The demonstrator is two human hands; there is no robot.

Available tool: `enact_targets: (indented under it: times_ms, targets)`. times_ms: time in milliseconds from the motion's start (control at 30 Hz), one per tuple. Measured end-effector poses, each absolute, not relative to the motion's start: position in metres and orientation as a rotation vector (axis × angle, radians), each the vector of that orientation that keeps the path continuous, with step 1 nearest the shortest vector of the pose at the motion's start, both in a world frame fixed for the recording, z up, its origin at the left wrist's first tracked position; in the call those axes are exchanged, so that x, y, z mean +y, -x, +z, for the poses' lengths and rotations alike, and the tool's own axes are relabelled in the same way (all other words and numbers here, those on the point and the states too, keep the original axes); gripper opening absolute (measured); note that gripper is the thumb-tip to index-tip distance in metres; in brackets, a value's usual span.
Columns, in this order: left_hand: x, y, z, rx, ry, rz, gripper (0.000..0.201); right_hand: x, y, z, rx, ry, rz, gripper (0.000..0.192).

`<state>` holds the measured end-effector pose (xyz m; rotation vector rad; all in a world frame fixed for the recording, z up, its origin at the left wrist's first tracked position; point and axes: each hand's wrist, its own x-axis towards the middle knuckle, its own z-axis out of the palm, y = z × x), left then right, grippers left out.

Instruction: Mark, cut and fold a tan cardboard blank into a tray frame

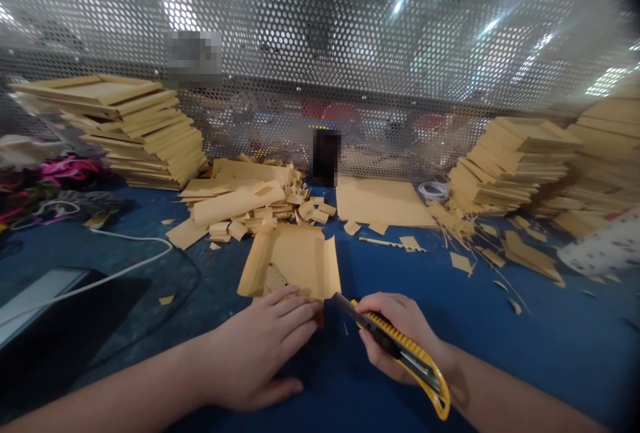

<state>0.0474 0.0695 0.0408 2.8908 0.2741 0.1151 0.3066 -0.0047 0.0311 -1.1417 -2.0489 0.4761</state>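
Observation:
A tan cardboard piece (300,256) with its side flaps bent up lies on the blue tabletop in front of me. My left hand (273,343) rests flat over its near edge, fingers stretched out and thumb apart. Partly under those fingers is a small ruler-like strip (275,278) with dots on it; the rest of it is hidden. My right hand (400,333) grips a yellow and black utility knife (400,346). Its blade is out, and the tip is at the cardboard's near right corner; I cannot tell whether it touches.
Stacked cardboard trays stand at the left (145,133) and right (515,160). Cardboard offcuts (240,203) heap behind the piece, beside a flat sheet (380,201). A pencil (393,244), a tape roll (434,190) and a white cable (135,238) lie about. A perforated metal panel (320,33) closes the back.

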Motion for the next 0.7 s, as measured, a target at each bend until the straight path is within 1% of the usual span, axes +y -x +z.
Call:
enact_targets:
  times_ms: [133, 367, 567, 700]
  targets:
    - [0.0691, -0.046, 0.0358, 0.278, -2.871, 0.146, 0.056, -0.0043, -0.3078, 0.0328, -2.067, 1.161, 0.474, 0.017]
    - [0.0673, -0.0426, 0.0314, 0.303, -2.897, 0.256, 0.053, -0.0073, -0.3079, 0.0345, -2.035, 1.191, 0.561, 0.019]
    - [0.067, -0.042, 0.0323, 0.355, -2.917, 0.264, 0.059, -0.0066, -0.3102, 0.0336, -2.034, 1.208, 0.57, 0.021]
    - [0.0677, -0.0424, 0.0321, 0.347, -2.924, 0.285, 0.056, -0.006, -0.3127, 0.0321, -2.054, 1.193, 0.559, 0.023]
